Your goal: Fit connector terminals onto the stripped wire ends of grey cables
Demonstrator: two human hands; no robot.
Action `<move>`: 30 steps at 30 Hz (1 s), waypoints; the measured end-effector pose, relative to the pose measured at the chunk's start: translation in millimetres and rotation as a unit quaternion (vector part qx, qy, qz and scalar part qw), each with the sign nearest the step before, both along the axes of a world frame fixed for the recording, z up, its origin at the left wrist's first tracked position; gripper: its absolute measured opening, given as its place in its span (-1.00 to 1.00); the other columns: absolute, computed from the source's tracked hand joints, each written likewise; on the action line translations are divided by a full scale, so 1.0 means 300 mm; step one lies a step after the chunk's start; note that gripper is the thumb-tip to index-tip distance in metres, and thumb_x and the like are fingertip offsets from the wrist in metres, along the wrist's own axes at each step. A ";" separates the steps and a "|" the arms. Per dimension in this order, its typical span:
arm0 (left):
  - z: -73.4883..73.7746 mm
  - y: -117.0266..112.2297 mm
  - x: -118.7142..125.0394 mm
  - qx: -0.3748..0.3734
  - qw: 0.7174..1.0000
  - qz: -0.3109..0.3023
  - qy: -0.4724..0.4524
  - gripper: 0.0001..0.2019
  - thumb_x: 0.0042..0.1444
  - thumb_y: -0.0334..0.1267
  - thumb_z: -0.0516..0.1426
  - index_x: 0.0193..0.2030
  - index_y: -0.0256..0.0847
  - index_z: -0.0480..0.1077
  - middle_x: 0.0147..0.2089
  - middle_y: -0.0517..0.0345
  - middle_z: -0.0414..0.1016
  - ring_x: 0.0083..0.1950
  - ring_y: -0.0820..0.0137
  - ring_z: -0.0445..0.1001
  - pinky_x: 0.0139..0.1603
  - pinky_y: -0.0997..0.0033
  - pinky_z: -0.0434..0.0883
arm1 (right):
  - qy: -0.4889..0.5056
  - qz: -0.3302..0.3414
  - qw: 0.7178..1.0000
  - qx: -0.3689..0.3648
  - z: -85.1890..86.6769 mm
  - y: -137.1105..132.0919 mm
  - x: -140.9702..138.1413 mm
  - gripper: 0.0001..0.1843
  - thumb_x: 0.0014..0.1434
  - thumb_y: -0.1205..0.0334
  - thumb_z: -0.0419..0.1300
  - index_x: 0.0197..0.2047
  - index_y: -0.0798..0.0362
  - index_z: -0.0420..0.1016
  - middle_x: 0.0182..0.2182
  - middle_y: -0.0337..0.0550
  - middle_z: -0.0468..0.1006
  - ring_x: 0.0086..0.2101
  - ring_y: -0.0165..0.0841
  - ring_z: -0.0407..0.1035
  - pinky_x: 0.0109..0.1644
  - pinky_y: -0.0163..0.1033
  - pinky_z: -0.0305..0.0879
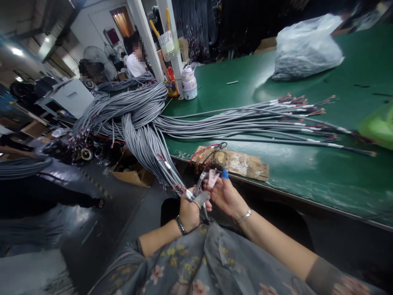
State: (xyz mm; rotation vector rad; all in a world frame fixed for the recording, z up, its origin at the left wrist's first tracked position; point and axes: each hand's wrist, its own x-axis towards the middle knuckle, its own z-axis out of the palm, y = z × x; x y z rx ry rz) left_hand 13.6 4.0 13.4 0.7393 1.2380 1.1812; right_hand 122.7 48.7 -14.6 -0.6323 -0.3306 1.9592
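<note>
My left hand (189, 213) is closed around the end of a grey cable (198, 186), close to where the hanging cable bundle (150, 143) ends in white-banded tips with thin coloured wires. A grey wrap (202, 199) covers its thumb. Just to the right, my right hand (229, 197) has its fingers drawn together near the cable's thin wires. Blue covers one of its fingertips (225, 174), and a pale pink piece (213, 179) shows at its fingers. What they pinch is too small to make out. Beyond both hands, a worn wooden board (242, 164) lies at the table edge.
More grey cables (245, 119) stretch across the green table (294, 176). A lilac bottle (189, 83) stands by a white post; a filled plastic bag (307, 49) and a green bag (379, 125) lie right. A cardboard box (132, 174) sits below. Other people are at the left.
</note>
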 end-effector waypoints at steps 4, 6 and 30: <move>0.000 -0.014 -0.013 0.000 1.000 -0.008 0.000 -0.63 -0.27 0.01 0.30 -0.53 -0.26 0.35 -0.72 0.25 0.34 -0.71 0.49 0.30 -0.65 0.49 0.32 | -0.023 0.012 1.000 0.009 -0.008 -0.017 0.034 -0.50 0.00 -0.30 0.16 -0.35 -0.01 0.52 -0.46 -0.19 0.51 -0.47 -0.40 0.34 -0.39 -0.29 0.29; -0.002 -0.019 -0.019 -0.001 1.000 -0.009 0.005 -0.64 -0.28 0.00 0.31 -0.54 -0.26 0.35 -0.71 0.23 0.35 -0.70 0.49 0.32 -0.62 0.47 0.35 | -0.037 0.013 0.999 0.011 -0.016 -0.027 0.056 -0.54 0.02 -0.25 0.18 -0.36 0.00 0.53 -0.47 -0.18 0.50 -0.47 -0.39 0.34 -0.38 -0.29 0.29; 0.055 0.016 0.019 -0.015 1.000 0.018 -0.017 -0.64 -0.33 -0.03 0.32 -0.57 -0.25 0.33 -0.74 0.30 0.28 -0.67 0.48 0.35 -0.56 0.45 0.40 | -0.119 -0.018 0.991 0.062 0.023 0.019 0.017 -0.57 0.01 -0.19 0.22 -0.43 0.05 0.55 -0.53 -0.21 0.50 -0.54 -0.43 0.27 -0.46 -0.30 0.21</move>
